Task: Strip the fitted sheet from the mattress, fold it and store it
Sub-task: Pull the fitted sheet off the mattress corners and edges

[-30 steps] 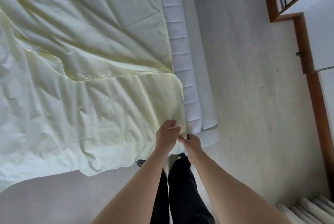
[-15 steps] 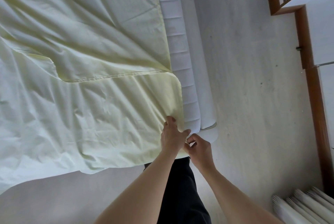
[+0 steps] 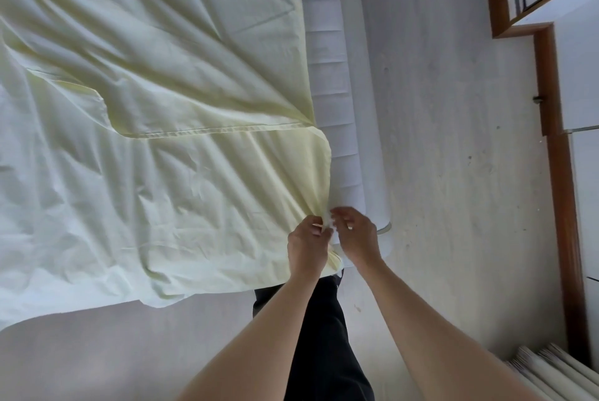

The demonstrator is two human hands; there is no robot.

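The pale yellow fitted sheet (image 3: 155, 148) lies crumpled over the white mattress (image 3: 337, 115), with one layer folded back along a hem across the middle. At the near right corner of the mattress, my left hand (image 3: 306, 243) pinches a gathered bunch of the sheet's edge. My right hand (image 3: 356, 235) is beside it, fingers curled at the same corner, touching the sheet edge against the mattress side. The sheet's lower edge hangs loose over the foot of the bed.
Grey floor (image 3: 453, 173) runs along the right side of the bed. A wooden door frame (image 3: 557, 173) and white wall stand at the far right. A white radiator (image 3: 557, 371) sits at the bottom right. My dark trousers (image 3: 324, 336) are below the hands.
Both hands have moved up along the mattress corner, and the sheet there is bunched more tightly between them.
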